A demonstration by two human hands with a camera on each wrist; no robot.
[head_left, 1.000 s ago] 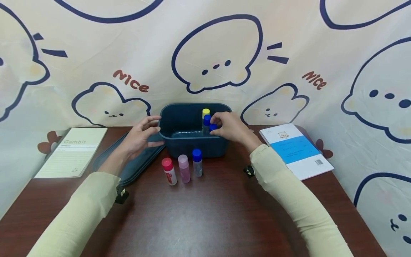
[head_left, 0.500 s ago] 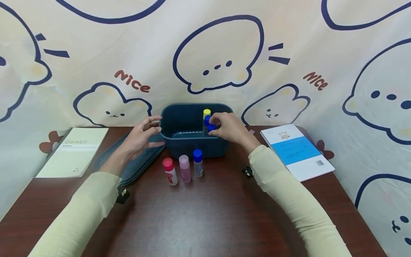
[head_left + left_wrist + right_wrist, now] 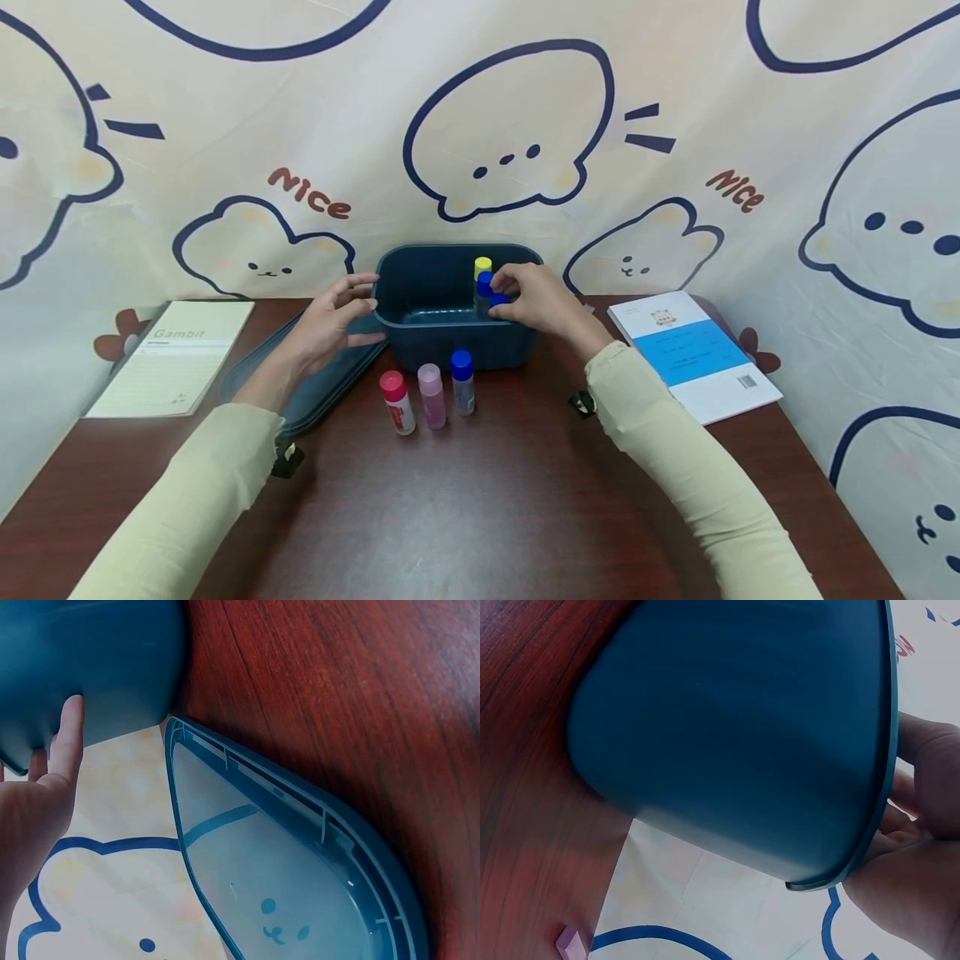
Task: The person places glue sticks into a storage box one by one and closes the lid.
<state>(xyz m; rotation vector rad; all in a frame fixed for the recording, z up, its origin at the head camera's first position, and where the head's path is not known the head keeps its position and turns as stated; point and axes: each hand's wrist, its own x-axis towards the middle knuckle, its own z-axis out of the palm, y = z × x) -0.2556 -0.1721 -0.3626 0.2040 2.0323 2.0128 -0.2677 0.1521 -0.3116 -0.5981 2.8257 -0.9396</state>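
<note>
A dark blue plastic bin (image 3: 450, 346) stands at the back of the table against the cloth. My left hand (image 3: 326, 321), fingers spread and fairly straight, touches its left side; the left wrist view shows one finger (image 3: 71, 735) against the wall. Reaching over the right rim, my right hand (image 3: 536, 296) pinches a blue-capped glue stick (image 3: 497, 300) inside. Its body is hidden by the bin's front wall. Beside it in the bin stand another blue-capped stick (image 3: 484, 285) and a yellow-capped one (image 3: 482, 266). From the right wrist, the bin wall hides my fingertips.
Before the bin, red-capped (image 3: 397, 402), pink (image 3: 432, 397) and blue-capped (image 3: 462, 383) sticks stand upright in a row. The bin's lid (image 3: 285, 825) lies to its left. Notebooks lie at far left (image 3: 176, 354) and right (image 3: 690, 354). A small pink object (image 3: 571, 943) lies right of the bin.
</note>
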